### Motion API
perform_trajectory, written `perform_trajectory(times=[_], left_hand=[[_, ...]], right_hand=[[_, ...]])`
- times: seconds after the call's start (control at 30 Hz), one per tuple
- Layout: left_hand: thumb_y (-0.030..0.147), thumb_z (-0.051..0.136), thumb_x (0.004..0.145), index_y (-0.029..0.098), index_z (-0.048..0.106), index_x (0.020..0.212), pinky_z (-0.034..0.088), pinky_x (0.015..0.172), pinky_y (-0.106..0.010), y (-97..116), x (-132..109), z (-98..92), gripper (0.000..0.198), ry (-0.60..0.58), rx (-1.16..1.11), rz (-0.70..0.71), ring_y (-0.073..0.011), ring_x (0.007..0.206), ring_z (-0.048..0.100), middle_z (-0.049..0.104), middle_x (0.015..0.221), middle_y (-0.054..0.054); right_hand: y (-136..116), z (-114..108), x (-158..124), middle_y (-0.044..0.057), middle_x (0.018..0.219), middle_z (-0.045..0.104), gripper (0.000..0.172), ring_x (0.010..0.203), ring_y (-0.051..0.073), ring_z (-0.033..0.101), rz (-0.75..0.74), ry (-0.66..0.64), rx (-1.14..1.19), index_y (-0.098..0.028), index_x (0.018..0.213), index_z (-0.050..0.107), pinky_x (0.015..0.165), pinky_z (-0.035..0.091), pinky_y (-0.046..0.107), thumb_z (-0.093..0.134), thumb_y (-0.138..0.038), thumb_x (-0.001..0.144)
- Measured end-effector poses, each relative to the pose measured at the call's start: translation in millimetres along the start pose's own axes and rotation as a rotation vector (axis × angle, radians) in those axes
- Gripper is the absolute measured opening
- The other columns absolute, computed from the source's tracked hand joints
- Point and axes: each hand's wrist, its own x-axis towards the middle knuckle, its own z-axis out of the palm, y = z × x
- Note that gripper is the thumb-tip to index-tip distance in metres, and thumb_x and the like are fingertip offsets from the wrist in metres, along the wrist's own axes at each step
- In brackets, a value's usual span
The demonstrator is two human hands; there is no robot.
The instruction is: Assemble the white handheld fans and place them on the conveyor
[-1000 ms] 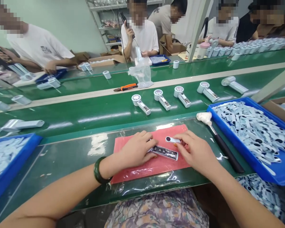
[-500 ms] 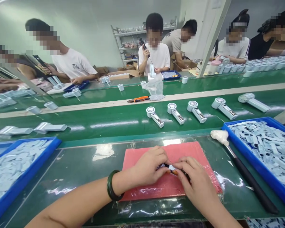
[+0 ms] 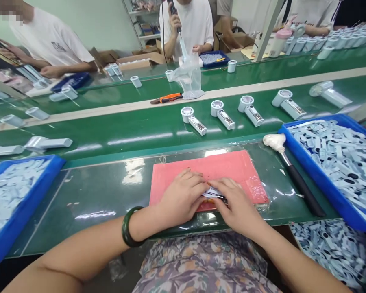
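On the pink pad (image 3: pixel 228 160), my left hand (image 3: pixel 183 195) and my right hand (image 3: pixel 234 199) are curled round a small pale fan part (image 3: pixel 212 193) with dark print on it. Left fingers and thumb grip one end; the right thumb and fingers pinch the other. Most of the part is hidden under my fingers. Beyond the pad, several pale handheld fans lie on the green belt, the nearest fan (image 3: pixel 195 121) with its printed handle facing up.
A blue tray (image 3: pixel 326 173) of pale handle pieces stands at right, another blue tray (image 3: pixel 56 165) at left. A black-handled mallet (image 3: pixel 303 189) with a wrapped head lies beside the right tray. Pliers (image 3: pixel 167 98) lie across the belt, where co-workers sit.
The view has tilted down, so my lap and a lower heap of parts now show more. Both hands remain on the part, whose pale printed side is now more visible.
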Motion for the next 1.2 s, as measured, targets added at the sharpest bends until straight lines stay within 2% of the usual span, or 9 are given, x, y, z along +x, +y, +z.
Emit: perform_trajectory(times=[0.2, 0.33, 0.53, 0.63, 0.77, 0.83, 0.93, 1.0, 1.2], left_hand=[[0.024, 0.053, 0.099, 0.016, 0.064, 0.114, 0.046, 0.103, -0.054, -1.5, 5.6, -6.5, 0.021, -0.030, -0.041, 0.020, -0.0306, 0.114, 0.059, 0.068, 0.115, -0.013], [0.019, 0.049, 0.099, 0.018, 0.063, 0.113, 0.048, 0.099, -0.048, 4.4, 8.0, -8.2, 0.020, -0.011, -0.122, -0.056, -0.0268, 0.106, 0.061, 0.069, 0.109, -0.011], [0.016, 0.054, 0.095, 0.018, 0.063, 0.104, 0.050, 0.095, -0.045, 9.0, 12.2, -10.5, 0.013, -0.038, -0.139, -0.115, -0.0256, 0.100, 0.061, 0.070, 0.104, -0.009], [0.018, 0.055, 0.095, 0.019, 0.063, 0.108, 0.049, 0.095, -0.046, 10.9, 5.3, -6.5, 0.015, -0.020, -0.149, -0.119, -0.0263, 0.102, 0.061, 0.069, 0.106, -0.009], [0.015, 0.052, 0.095, 0.019, 0.062, 0.113, 0.040, 0.108, -0.054, 11.4, 1.3, 0.3, 0.020, 0.024, -0.114, -0.128, -0.0267, 0.109, 0.061, 0.069, 0.110, -0.009], [0.014, 0.054, 0.094, 0.018, 0.064, 0.109, 0.044, 0.104, -0.051, 8.3, 7.8, -1.9, 0.019, -0.010, -0.110, -0.131, -0.0258, 0.104, 0.062, 0.070, 0.107, -0.008], [0.012, 0.057, 0.092, 0.018, 0.066, 0.105, 0.050, 0.091, -0.040, 0.4, 21.2, -13.1, 0.017, -0.107, -0.165, -0.114, -0.0230, 0.096, 0.064, 0.072, 0.103, -0.007], [0.012, 0.057, 0.092, 0.018, 0.066, 0.107, 0.050, 0.090, -0.037, -4.8, 26.9, -22.4, 0.018, -0.144, -0.185, -0.068, -0.0221, 0.096, 0.063, 0.071, 0.103, -0.007], [0.027, 0.075, 0.087, 0.019, 0.066, 0.117, 0.045, 0.100, -0.044, -15.3, 25.6, -30.6, 0.032, -0.124, -0.033, 0.042, -0.0267, 0.109, 0.057, 0.065, 0.114, -0.009]], right_hand=[[7.1, 0.7, -2.6, 0.011, 0.126, 0.062, 0.034, 0.113, 0.029, 0.057, -0.063, -0.002, 0.029, -0.022, 0.136, 0.054, 0.098, 0.046, 0.049, 0.047, -0.027, 0.103], [6.2, 0.9, -1.2, 0.010, 0.118, 0.063, 0.030, 0.108, 0.029, 0.057, -0.059, 0.000, 0.026, -0.022, 0.129, 0.059, 0.096, 0.045, 0.049, 0.046, -0.025, 0.103], [4.5, 4.1, 0.8, 0.009, 0.117, 0.063, 0.027, 0.107, 0.029, 0.056, -0.035, 0.016, -0.002, -0.023, 0.125, 0.060, 0.095, 0.045, 0.049, 0.048, -0.021, 0.101], [1.2, 5.6, -3.4, 0.008, 0.119, 0.063, 0.028, 0.108, 0.028, 0.056, -0.034, 0.011, -0.001, -0.024, 0.126, 0.059, 0.096, 0.044, 0.048, 0.049, -0.019, 0.100], [-2.0, 10.0, -4.6, 0.010, 0.121, 0.063, 0.031, 0.112, 0.031, 0.055, -0.038, 0.049, -0.040, -0.022, 0.127, 0.058, 0.094, 0.044, 0.047, 0.049, -0.017, 0.098], [-0.6, 10.6, -0.7, 0.011, 0.120, 0.064, 0.030, 0.111, 0.031, 0.055, -0.016, 0.063, -0.048, -0.022, 0.126, 0.059, 0.094, 0.044, 0.048, 0.048, -0.017, 0.098], [3.9, 6.9, 6.4, 0.010, 0.114, 0.067, 0.028, 0.107, 0.030, 0.059, 0.021, 0.033, 0.008, -0.021, 0.122, 0.063, 0.094, 0.046, 0.048, 0.048, -0.020, 0.099], [7.1, 1.7, 9.4, 0.009, 0.117, 0.068, 0.030, 0.108, 0.029, 0.062, 0.047, 0.009, 0.071, -0.021, 0.126, 0.063, 0.095, 0.047, 0.046, 0.048, -0.021, 0.099], [15.4, -9.8, 10.1, 0.009, 0.128, 0.069, 0.038, 0.116, 0.029, 0.064, 0.056, -0.006, 0.174, -0.021, 0.133, 0.063, 0.099, 0.049, 0.047, 0.042, -0.032, 0.103]])
